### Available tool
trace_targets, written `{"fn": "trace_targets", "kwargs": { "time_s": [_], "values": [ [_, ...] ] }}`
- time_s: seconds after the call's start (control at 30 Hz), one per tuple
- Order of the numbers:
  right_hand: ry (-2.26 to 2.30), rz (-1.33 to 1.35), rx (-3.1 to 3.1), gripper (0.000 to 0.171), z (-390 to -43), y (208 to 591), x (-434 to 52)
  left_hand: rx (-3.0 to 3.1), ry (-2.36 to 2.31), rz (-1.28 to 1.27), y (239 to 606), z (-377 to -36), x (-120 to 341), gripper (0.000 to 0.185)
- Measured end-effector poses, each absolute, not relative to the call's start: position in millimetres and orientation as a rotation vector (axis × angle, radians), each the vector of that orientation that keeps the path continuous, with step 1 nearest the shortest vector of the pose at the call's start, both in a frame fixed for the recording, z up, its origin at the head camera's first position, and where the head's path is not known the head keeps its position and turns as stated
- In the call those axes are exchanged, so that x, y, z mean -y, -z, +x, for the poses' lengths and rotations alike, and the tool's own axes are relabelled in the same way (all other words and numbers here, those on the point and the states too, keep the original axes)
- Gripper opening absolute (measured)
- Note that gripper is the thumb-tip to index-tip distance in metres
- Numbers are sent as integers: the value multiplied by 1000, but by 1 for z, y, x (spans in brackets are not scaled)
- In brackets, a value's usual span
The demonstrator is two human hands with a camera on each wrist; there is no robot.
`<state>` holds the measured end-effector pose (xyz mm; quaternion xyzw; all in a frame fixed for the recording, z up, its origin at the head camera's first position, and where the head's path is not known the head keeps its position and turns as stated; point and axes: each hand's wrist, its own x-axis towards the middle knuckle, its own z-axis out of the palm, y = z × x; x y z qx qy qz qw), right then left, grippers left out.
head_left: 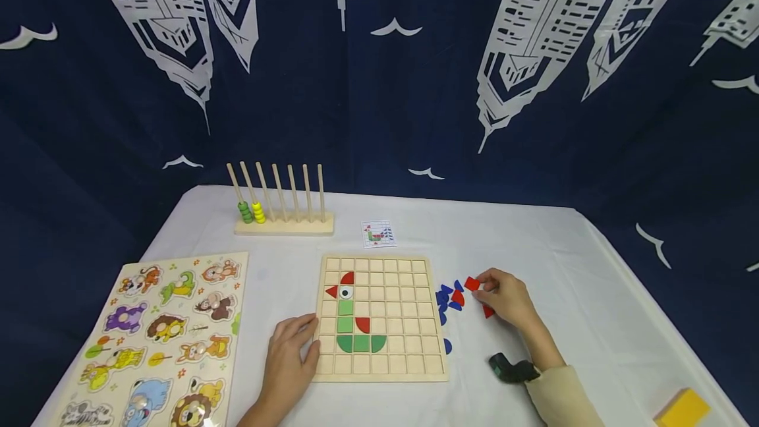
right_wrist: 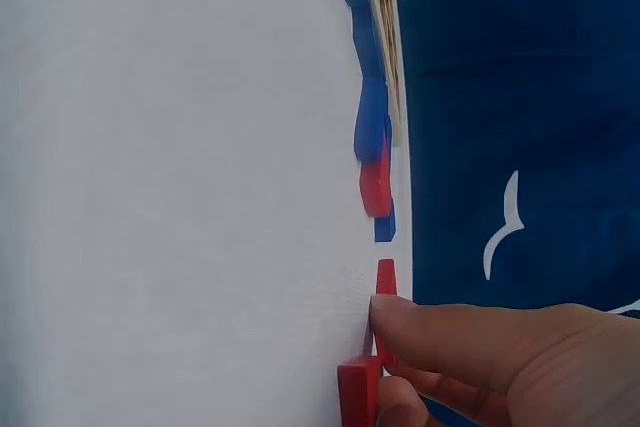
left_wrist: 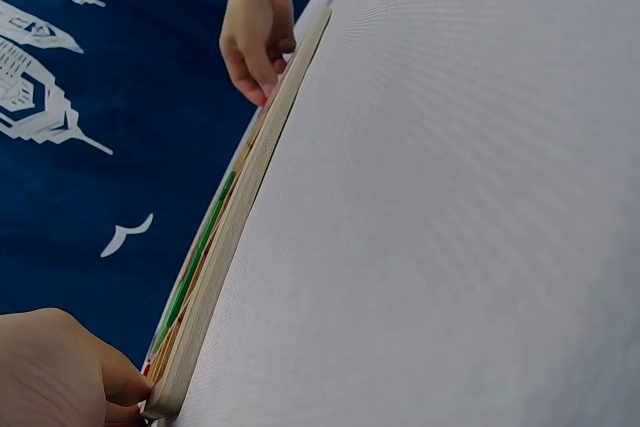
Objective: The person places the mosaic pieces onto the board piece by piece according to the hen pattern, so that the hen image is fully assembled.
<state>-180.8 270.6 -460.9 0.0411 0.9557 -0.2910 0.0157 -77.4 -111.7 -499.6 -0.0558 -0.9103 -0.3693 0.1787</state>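
Observation:
A wooden grid board (head_left: 409, 348) lies at the table's middle, holding a partly built bird of green, red and white tiles (head_left: 351, 325). My left hand (head_left: 308, 338) rests on the board's lower left edge, and its fingertips touch the board's corner (left_wrist: 165, 402) in the left wrist view. Loose red and blue pieces (head_left: 452, 300) lie just right of the board. My right hand (head_left: 483, 288) is among them and pinches a red piece (head_left: 472, 284) between thumb and fingers. In the right wrist view the thumb (right_wrist: 430, 322) presses on that red piece (right_wrist: 385, 282).
An animal puzzle board (head_left: 160, 335) lies at the left. A peg stand (head_left: 281, 206) with green and yellow rings stands at the back, with a small pattern card (head_left: 377, 234) beside it. A yellow block (head_left: 682, 407) sits at the front right corner. Dark curtains surround the table.

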Motion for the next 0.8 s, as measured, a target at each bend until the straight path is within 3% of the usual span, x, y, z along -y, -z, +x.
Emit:
{"fn": "trace_targets", "kwargs": {
  "time_s": [0.3, 0.8],
  "values": [
    [967, 104, -2990, 22, -175, 454, -255, 2572, 1044, -156, 498, -77, 111, 34],
    [1089, -640, -2763, 18, -139, 446, -148, 2569, 1037, -154, 499, -77, 111, 34]
  ]
}}
